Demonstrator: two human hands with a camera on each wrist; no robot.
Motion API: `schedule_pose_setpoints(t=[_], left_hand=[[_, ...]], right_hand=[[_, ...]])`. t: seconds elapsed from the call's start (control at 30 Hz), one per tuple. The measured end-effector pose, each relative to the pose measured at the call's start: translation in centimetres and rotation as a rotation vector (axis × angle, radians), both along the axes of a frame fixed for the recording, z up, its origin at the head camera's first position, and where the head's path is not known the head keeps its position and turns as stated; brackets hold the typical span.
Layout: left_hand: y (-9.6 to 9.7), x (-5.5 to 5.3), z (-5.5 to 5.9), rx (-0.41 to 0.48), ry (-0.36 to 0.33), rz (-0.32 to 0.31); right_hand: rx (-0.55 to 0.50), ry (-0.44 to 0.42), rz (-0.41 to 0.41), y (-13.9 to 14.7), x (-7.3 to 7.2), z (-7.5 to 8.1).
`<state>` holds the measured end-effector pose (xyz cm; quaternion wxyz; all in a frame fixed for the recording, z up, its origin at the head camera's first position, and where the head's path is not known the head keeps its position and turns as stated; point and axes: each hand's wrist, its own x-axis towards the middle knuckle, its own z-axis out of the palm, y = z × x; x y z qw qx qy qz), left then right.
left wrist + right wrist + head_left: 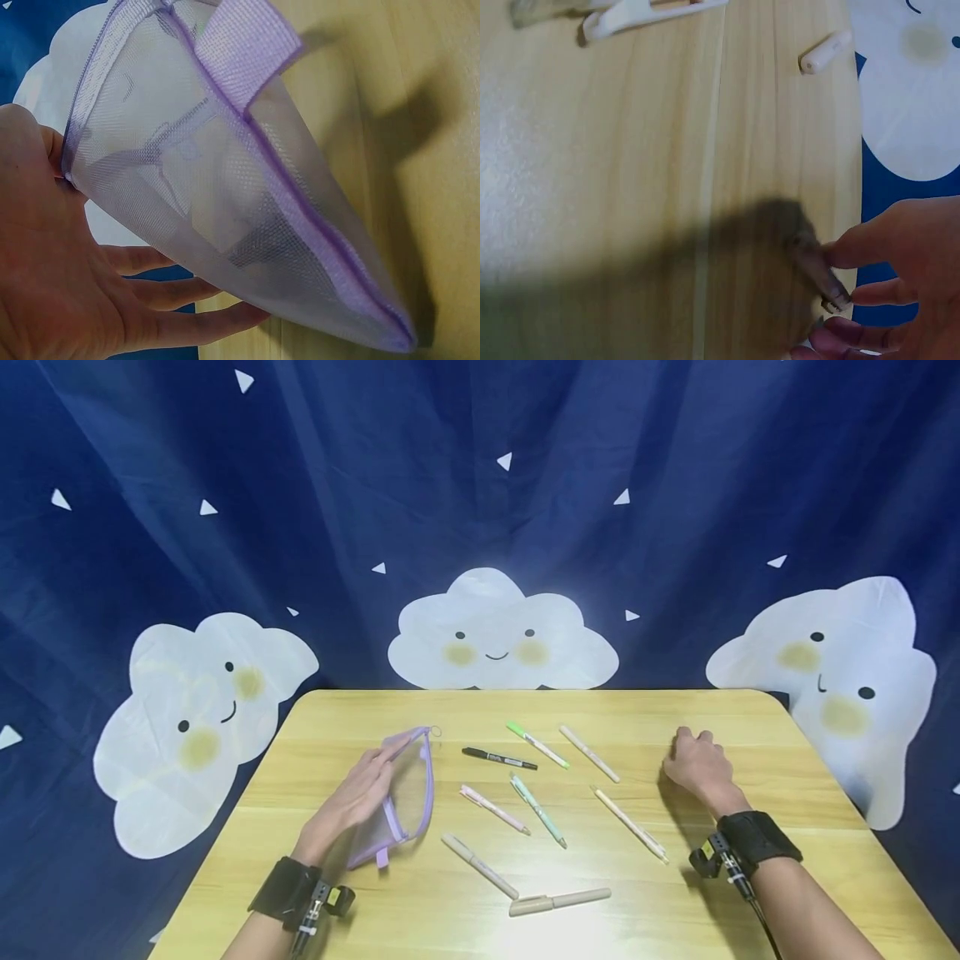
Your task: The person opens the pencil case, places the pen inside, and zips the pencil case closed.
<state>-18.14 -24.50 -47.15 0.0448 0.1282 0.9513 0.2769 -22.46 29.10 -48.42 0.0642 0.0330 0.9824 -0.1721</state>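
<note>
On the left of the table, my left hand (360, 789) grips the rim of a purple mesh pencil pouch (217, 172). The pouch stands tilted with its zipped mouth gaping to the right, and the thumb hooks over the edge while the other fingers lie along the outside. At the right, my right hand (697, 764) is low over the table with curled fingers. In the right wrist view its thumb and fingers pinch a short-looking, shadowed pen (819, 271); the hand hides this pen in the head view.
Several pens lie scattered between the hands: a green highlighter (536, 743), a black marker (498, 758), a pink pen (495, 810), a teal pen (537, 810), pale pens (630, 825) and a beige capped pen (560, 902). A blue cloud-print curtain (525, 518) hangs behind the table.
</note>
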Motion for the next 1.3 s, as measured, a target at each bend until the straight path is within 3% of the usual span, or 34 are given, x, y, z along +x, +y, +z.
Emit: schedule_pose_setpoints(t=[0.27, 0.5, 0.73, 0.93, 1.17, 1.3], left_hand=[[0.0, -0.1, -0.1, 0.013, 0.035, -0.030], [0.0, 0.4, -0.5, 0.016, 0.009, 0.011], [0.6, -0.4, -0.2, 0.015, 0.034, -0.017], [0.7, -1.0, 0.2, 0.022, 0.030, -0.036], [0.2, -1.1, -0.1, 0.061, 0.089, -0.092], [0.4, -1.1, -0.2, 0.047, 0.056, -0.069]], right_hand=[[-0.009, 0.043, 0.044, 0.3, 0.2, -0.7], [-0.021, 0.052, 0.061, 0.4, 0.6, -0.9], [-0.047, 0.043, 0.054, 1.2, 1.3, -1.1], [-0.072, 0.093, 0.053, 0.7, 1.9, -0.1], [-0.078, 0.183, 0.067, -1.2, 2.5, 1.7], [-0.091, 0.214, 0.076, -2.0, 3.0, 2.7]])
